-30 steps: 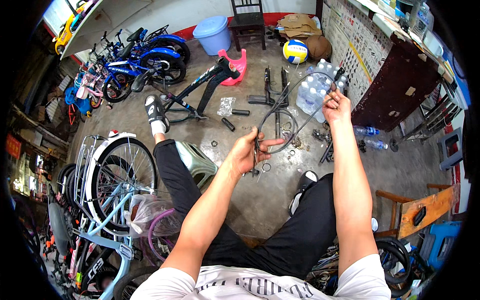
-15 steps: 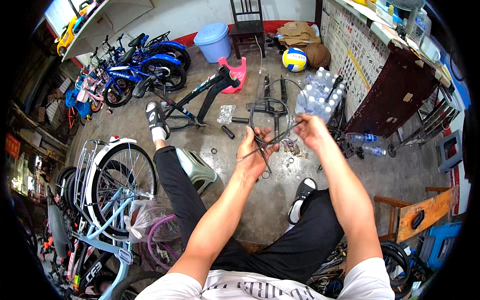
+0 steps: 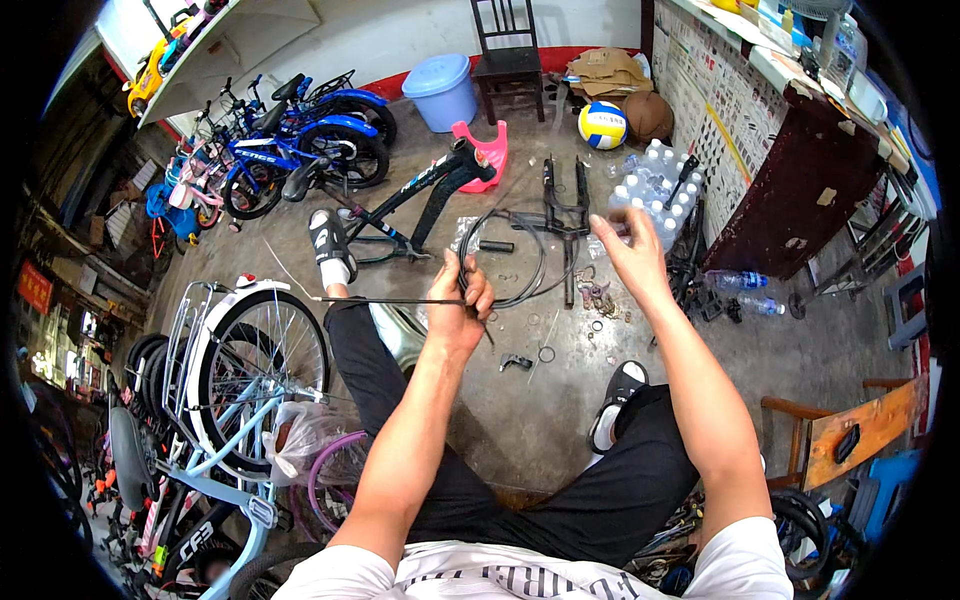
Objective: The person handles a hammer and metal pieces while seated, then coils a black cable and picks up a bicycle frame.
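Note:
In my left hand (image 3: 459,305) I grip coiled black cable (image 3: 543,262), its loops hanging to the right; a straight dark length (image 3: 380,300) sticks out leftward across my leg, with a thin wire beyond it. My right hand (image 3: 630,248) is raised right of the coil, fingers apart and holding nothing that I can make out. On the floor beyond my hands lie a black bicycle frame (image 3: 405,192), fork-like black parts (image 3: 569,281) and a short black tube (image 3: 497,246). Small metal bits (image 3: 598,300) and a ring (image 3: 546,354) lie below the coil.
Bicycles (image 3: 250,335) crowd the left, beside a pale stool (image 3: 398,328). Further back are a blue bucket (image 3: 437,95), dark chair (image 3: 507,70), pink plastic seat (image 3: 485,175) and two balls (image 3: 602,125). Bottled water (image 3: 650,200), a brown counter (image 3: 775,190) and a wooden chair (image 3: 850,430) stand right.
My right hand, holding the cable at far right a second ago, has let go and moved left. My left hand has moved left, and a straight cable length now points leftward.

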Demonstrator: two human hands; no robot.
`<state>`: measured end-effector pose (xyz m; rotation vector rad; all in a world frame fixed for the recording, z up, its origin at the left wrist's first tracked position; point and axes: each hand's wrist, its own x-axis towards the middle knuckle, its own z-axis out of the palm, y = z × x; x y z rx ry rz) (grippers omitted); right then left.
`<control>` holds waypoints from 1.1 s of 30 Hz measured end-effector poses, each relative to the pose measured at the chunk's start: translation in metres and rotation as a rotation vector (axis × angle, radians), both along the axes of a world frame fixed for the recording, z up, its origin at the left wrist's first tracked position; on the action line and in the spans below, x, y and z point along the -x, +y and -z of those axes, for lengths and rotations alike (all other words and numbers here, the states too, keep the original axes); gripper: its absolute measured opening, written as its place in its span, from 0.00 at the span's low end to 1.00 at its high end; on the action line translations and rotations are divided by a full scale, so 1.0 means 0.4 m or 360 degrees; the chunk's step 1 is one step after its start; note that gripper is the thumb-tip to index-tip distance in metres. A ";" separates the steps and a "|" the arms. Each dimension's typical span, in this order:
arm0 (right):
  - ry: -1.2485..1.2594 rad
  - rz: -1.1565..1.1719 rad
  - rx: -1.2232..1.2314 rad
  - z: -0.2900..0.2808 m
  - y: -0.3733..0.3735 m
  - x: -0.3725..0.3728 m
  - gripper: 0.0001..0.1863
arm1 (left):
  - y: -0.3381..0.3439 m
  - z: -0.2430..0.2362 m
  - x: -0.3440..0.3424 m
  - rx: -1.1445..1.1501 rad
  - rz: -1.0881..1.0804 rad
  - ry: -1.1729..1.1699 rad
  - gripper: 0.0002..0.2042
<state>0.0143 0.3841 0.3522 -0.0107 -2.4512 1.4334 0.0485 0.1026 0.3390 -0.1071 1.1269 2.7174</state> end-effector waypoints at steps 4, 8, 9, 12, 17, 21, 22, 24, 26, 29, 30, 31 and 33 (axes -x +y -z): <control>-0.0074 -0.0123 -0.0043 0.042 -0.073 -0.006 0.64 | 0.021 0.006 -0.023 0.0069 0.0111 0.0021 0.19; -0.0751 -0.0455 0.0137 0.016 -0.105 -0.014 0.44 | 0.049 0.028 -0.019 0.0028 0.0062 -0.0152 0.19; -0.0826 -0.0458 0.0529 0.015 -0.111 -0.020 0.37 | 0.061 0.046 -0.013 0.0026 0.0065 -0.0217 0.19; -0.0934 -0.0509 0.1538 0.032 -0.138 -0.042 0.24 | 0.068 0.108 -0.007 -0.0121 0.0114 -0.0215 0.20; -0.0843 -0.0356 0.1836 0.066 -0.137 -0.029 0.17 | 0.098 0.136 -0.035 -0.0194 0.0003 -0.0336 0.19; -0.0857 -0.0390 0.1913 0.066 -0.102 0.004 0.12 | 0.153 0.111 -0.046 0.0241 -0.0154 -0.0209 0.20; -0.0865 -0.0472 0.1940 0.059 -0.097 0.008 0.12 | 0.150 0.109 -0.045 0.0419 -0.0224 -0.0121 0.20; -0.0887 -0.0384 0.1767 0.043 -0.104 0.006 0.12 | 0.149 0.097 -0.038 0.0768 -0.0356 0.0053 0.21; -0.0914 -0.0342 0.1643 0.033 -0.107 0.003 0.13 | 0.151 0.096 -0.005 0.1047 -0.0493 0.0226 0.17; -0.0884 -0.0412 0.1582 0.042 -0.115 -0.002 0.13 | 0.099 0.119 0.043 0.1404 -0.0646 0.0381 0.14; -0.0868 -0.0419 0.1544 0.035 -0.114 0.000 0.13 | 0.056 0.138 0.065 0.1620 -0.0704 0.0395 0.14; -0.0862 -0.0397 0.1496 0.045 -0.099 -0.001 0.14 | 0.051 0.119 0.063 0.1384 -0.0807 0.0248 0.14; -0.0797 -0.0183 0.1448 0.065 -0.068 0.012 0.19 | -0.026 0.089 0.069 0.1065 -0.0986 -0.0013 0.14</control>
